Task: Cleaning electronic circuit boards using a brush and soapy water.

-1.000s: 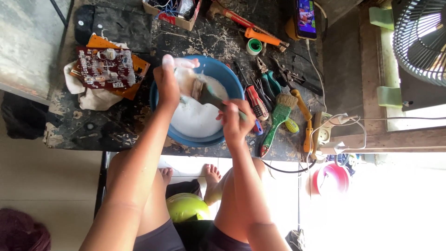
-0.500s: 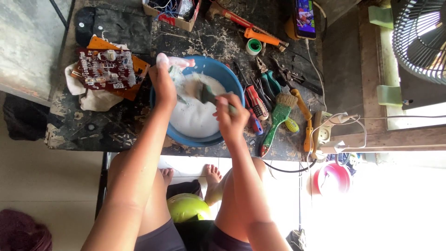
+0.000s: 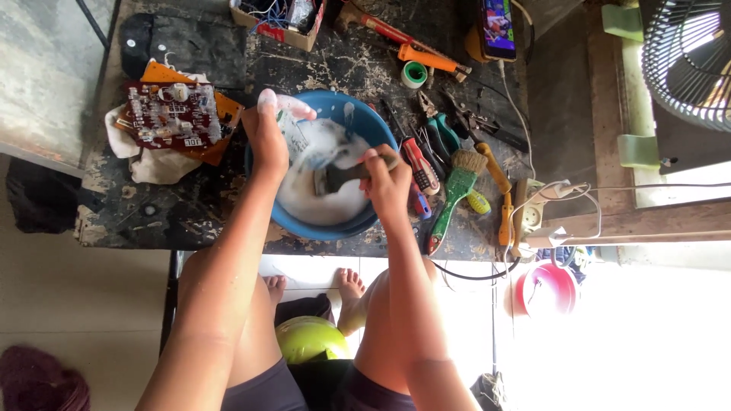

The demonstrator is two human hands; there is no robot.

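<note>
Blue basin (image 3: 263, 199) of foamy water sat on the counter (image 3: 183, 213), where the left hand (image 3: 268, 144) clasped a soapy item and the right hand (image 3: 387, 183) gripped a brush (image 3: 339, 179) inside it.

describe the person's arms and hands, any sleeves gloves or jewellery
Both arms are bare from the shoulder end of the view down to the fingers: no sleeves, no gloves, no watch or bracelet that shows. The left hand is coated with white soapy foam over the fingertips. The right hand looks wet, with little foam. No rings can be made out.
</note>
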